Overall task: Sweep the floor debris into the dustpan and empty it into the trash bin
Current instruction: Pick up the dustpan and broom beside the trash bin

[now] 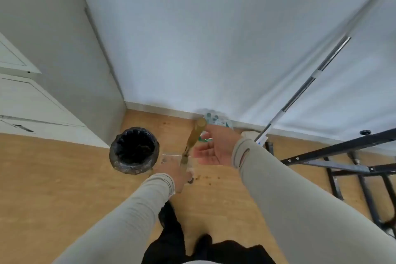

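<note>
Two hands show in the head view, both in pale grey-green sleeves, near frame centre. Left hand [179,174]: lower centre, its grip closed round the lower part of a wooden handle [194,137], which rises tilted up and to the right; blur hides the individual fingers. Right hand [211,148]: just right of the handle's upper part, palm turned left, fingers relaxed and spread, grip apart and holding nothing; whether the fingertips touch the handle cannot be told.

Trash bin [134,150]: round, lined with a black bag, standing on the wooden floor [53,178] left of centre, just beside the left hand. Something clear and flat [170,157] lies between bin and handle; too blurred to say whether it is the dustpan. Debris [209,178]: small brown crumbs scattered on the floor just right of the left hand, below the right hand.

Right of frame: a metal pole [300,92] leans against the white wall [214,38], and a black metal frame [342,156] sits below it. Left edge: white cabinet fronts [25,100]. Bottom centre: dark trouser legs [171,231].
</note>
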Demonstrator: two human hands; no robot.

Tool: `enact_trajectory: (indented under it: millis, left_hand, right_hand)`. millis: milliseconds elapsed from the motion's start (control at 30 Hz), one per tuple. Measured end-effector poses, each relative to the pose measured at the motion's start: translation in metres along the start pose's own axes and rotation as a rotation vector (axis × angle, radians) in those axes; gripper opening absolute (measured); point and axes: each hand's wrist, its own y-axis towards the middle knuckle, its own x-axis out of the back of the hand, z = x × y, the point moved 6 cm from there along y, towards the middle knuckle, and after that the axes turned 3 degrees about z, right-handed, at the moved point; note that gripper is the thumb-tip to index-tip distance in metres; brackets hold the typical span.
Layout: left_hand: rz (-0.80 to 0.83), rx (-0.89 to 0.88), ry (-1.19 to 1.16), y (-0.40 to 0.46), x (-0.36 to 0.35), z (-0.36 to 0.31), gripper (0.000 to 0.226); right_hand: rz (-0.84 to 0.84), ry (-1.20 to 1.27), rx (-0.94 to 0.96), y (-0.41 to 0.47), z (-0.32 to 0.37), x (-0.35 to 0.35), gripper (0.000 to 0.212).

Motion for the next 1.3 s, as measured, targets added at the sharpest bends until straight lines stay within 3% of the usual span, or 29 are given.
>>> enact_trajectory:
  millis: [133,267,367,600,767,933,1033,1200,1300]
  left_hand:
    - [-0.009,0.072,-0.279,0.027,-0.017,0.009,0.056]
    - [0.056,0.123,-0.469,0.068,-0.039,0.023,0.041]
    - [0.01,0.165,-0.591,0.087,-0.046,0.025,0.043]
    - [-0.053,0.095,-0.647,0.072,-0.038,0.002,0.03]
    - [-0.061,0.075,-0.692,0.067,-0.041,0.0,0.025]
    - [-0.047,0.096,-0.69,0.048,-0.055,0.03,0.031]
    - [-0.031,0.111,-0.66,0.04,-0.062,0.043,0.039]
    - [-0.073,0.225,-0.566,0.048,-0.035,0.025,0.063]
    - [-0.058,0.263,-0.479,0.038,-0.028,0.021,0.06]
  right_hand:
    - [0.233,0.066,-0.178,0.013,0.001,-0.039,0.05]
    - [0.233,0.206,-0.22,0.03,0.0,-0.043,0.011]
    - [0.216,0.243,-0.267,0.044,-0.005,-0.039,0.016]
    - [0.127,0.147,-0.278,0.065,0.003,-0.005,0.021]
    - [0.179,-0.003,-0.335,0.065,0.002,0.0,0.021]
    - [0.121,0.09,-0.249,0.06,0.05,0.032,0.026]
    - [0.151,-0.086,-0.212,0.049,0.081,0.047,0.028]
    - [0.116,-0.324,-0.277,0.054,0.046,0.043,0.011]
    - [0.124,-0.347,-0.261,0.05,0.035,0.051,0.012]
